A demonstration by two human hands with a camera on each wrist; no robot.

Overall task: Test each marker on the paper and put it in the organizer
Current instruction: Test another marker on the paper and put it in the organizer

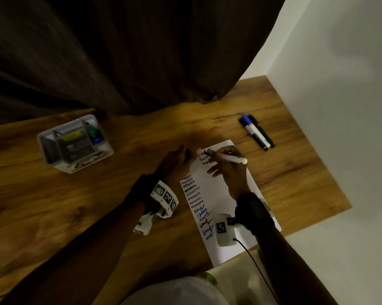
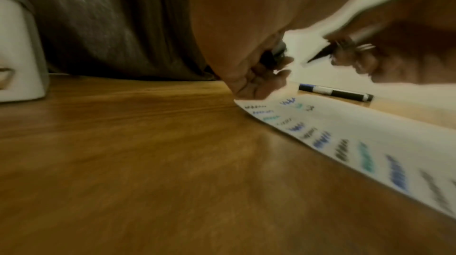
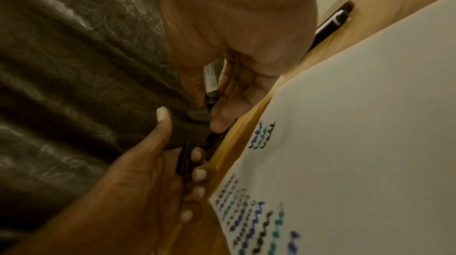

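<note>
My right hand grips a white-barrelled marker over the top of the paper. Its dark tip hangs in the air above the sheet, pointing left. My left hand pinches the marker's black cap at the paper's upper left corner, a short gap from the tip. The right wrist view shows the marker barrel and the cap apart. Rows of black, blue and green squiggles run down the paper's left side. The grey organizer stands at the far left, holding a green and a blue marker.
A blue-capped marker and black ones lie together on the wooden desk beyond the paper's right corner. A dark curtain hangs along the desk's far edge. A white wall borders the right side.
</note>
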